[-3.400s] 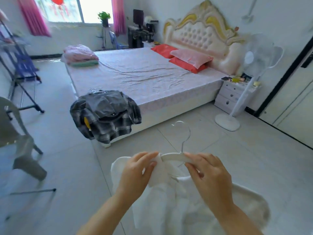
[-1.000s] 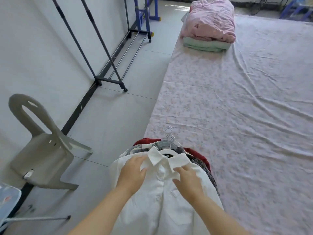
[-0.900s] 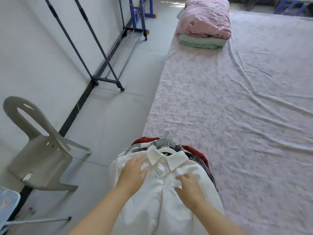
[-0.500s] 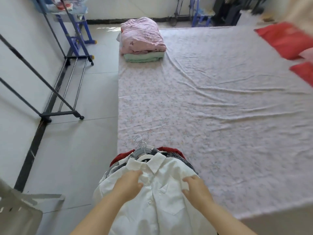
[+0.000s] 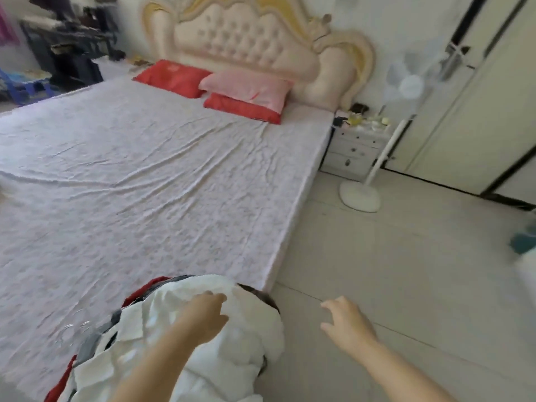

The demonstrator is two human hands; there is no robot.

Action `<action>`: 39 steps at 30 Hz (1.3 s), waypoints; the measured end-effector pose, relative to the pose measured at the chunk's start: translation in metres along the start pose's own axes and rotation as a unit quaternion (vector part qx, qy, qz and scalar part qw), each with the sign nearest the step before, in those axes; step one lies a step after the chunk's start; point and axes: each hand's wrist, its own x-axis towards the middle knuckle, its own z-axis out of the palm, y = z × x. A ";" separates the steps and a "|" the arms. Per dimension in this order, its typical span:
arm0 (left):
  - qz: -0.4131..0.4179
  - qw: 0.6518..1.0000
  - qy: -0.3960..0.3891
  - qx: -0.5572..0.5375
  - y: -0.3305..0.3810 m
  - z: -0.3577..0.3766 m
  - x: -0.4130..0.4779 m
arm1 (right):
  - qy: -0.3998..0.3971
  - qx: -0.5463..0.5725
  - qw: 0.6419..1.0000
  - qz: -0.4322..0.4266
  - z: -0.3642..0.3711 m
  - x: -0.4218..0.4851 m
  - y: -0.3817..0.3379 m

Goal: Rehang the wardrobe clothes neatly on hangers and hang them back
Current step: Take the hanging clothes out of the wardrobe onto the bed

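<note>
A white shirt (image 5: pixel 174 329) lies on top of a pile of hung clothes, red and checked, at the bed's near corner. Clear hanger hooks (image 5: pixel 74 329) stick out of the pile onto the sheet at its left. My left hand (image 5: pixel 203 317) rests on the shirt with relaxed fingers. Over the floor to the right of the pile, my right hand (image 5: pixel 345 323) hovers with fingers loosely spread, holding nothing. The view is blurred by head motion.
The bed (image 5: pixel 145 175) with its pale sheet fills the left and middle, with red and pink pillows (image 5: pixel 246 94) at the headboard. A white nightstand (image 5: pixel 356 146) and a standing fan (image 5: pixel 362 192) are beyond the bed's right side. Wardrobe doors (image 5: pixel 478 111) stand at the far right.
My head has turned right, from the foot of the bed to the headboard and wardrobe. My right hand has lifted off the white shirt and moved right over the floor. My left hand stays on it.
</note>
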 end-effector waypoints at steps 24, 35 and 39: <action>0.602 0.761 -0.083 0.224 0.655 0.211 -0.247 | 0.192 0.149 0.799 0.550 0.014 -0.533 0.421; 0.745 0.634 -0.076 0.194 0.873 0.279 -0.371 | 0.325 0.127 0.698 0.625 -0.039 -0.674 0.555; 0.788 0.592 -0.054 0.160 0.968 0.287 -0.396 | 0.373 0.087 0.673 0.632 -0.085 -0.708 0.621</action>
